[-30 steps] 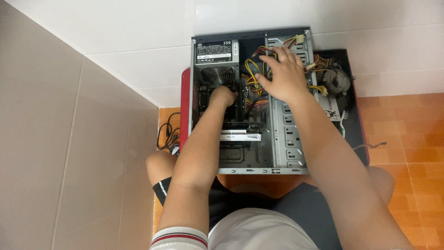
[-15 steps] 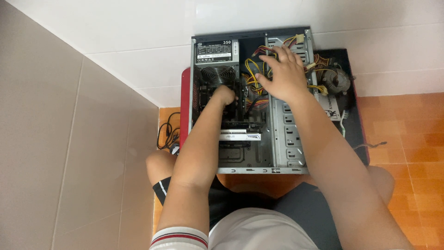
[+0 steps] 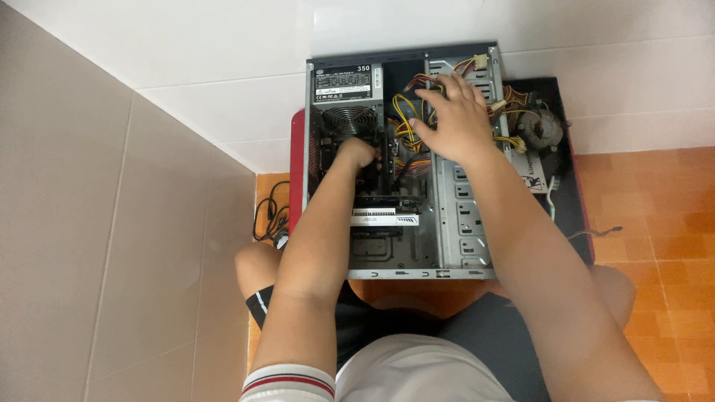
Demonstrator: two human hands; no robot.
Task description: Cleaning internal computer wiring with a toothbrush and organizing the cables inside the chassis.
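Two hands work inside the open computer case (image 3: 447, 260) at frame centre. Left hand (image 3: 359, 154) curls deep beside the fan, grip unclear. Right hand (image 3: 454, 119), fingers spread, presses the yellow cable bundle (image 3: 406, 130) just left of it.

Open computer case (image 3: 465, 246): materials and finishes we are seeing.

We are looking at bare, dull grey sheet metal on the case, plastic-sheathed yellow and red cables (image 3: 406, 134), a matt black power supply (image 3: 346, 93) with a wire fan grille, glossy white wall tiles (image 3: 223, 82), smooth orange floor tiles (image 3: 655, 201), and soft matt cloth shorts (image 3: 417, 372).
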